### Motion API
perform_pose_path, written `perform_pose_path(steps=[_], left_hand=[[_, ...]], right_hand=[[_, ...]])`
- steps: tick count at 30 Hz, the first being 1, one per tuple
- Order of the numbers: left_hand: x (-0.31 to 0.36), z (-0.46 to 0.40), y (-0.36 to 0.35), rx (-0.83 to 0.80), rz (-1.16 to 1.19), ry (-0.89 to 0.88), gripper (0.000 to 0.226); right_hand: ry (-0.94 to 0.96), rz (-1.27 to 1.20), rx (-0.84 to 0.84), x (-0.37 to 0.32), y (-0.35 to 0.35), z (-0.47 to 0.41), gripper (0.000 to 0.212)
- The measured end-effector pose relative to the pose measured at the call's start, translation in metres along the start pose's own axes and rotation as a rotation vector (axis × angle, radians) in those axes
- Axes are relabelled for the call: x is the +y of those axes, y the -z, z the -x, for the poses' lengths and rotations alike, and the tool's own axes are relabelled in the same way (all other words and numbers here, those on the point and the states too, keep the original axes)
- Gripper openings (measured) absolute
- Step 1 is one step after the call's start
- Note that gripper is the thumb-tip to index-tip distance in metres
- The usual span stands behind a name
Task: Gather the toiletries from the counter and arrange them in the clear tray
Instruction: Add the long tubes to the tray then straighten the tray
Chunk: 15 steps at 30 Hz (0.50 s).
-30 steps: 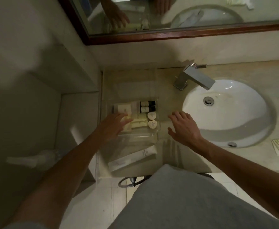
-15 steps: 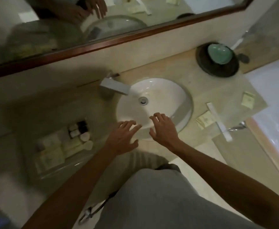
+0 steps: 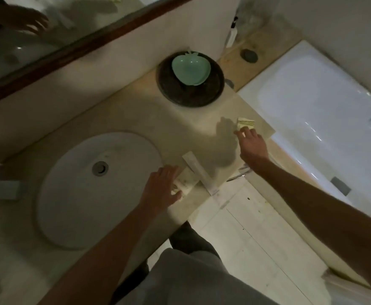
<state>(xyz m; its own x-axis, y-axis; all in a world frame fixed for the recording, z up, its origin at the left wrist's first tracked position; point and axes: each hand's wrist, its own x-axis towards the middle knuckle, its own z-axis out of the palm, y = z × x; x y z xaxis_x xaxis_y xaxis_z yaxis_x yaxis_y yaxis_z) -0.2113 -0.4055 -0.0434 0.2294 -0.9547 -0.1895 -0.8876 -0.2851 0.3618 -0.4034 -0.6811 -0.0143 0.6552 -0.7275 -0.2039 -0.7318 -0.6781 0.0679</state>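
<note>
Three toiletry packets lie on the beige counter [image 3: 136,119] right of the sink. My left hand [image 3: 161,190] is spread flat over a cream square sachet [image 3: 188,180], fingers apart and thumb at its near edge, without a closed grip. A long white packet [image 3: 199,171] lies diagonally just right of that sachet, its end past the counter's front edge. My right hand [image 3: 254,144] reaches farther right, its fingertips touching the near edge of a small striped cream packet [image 3: 245,122] close to the counter's right end. The clear tray is out of view to the left.
The white oval sink [image 3: 74,194] sits left of my left hand, with the faucet [image 3: 2,188] at the frame's left edge. A dark round plate [image 3: 164,86] holding a green apple-shaped dish [image 3: 190,68] stands at the back. A white bathtub [image 3: 323,111] borders the counter's right.
My view has swung right, from the tray past the sink to the counter's right end. Both hands moved right with it and now rest on two loose packets.
</note>
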Motion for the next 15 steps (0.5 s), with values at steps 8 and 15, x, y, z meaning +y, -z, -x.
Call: perform_pose_path(steps=[8,15], left_hand=[[0.021,-0.025,-0.017,-0.034,0.046,0.129,0.077],[0.018,-0.028,-0.018,-0.09,0.054,0.148,0.075]], right_hand=[[-0.321,-0.261,-0.16,0.047,-0.014,-0.065,0.076],[0.195,-0.343,-0.217,-0.011,-0.023,-0.064,0.085]])
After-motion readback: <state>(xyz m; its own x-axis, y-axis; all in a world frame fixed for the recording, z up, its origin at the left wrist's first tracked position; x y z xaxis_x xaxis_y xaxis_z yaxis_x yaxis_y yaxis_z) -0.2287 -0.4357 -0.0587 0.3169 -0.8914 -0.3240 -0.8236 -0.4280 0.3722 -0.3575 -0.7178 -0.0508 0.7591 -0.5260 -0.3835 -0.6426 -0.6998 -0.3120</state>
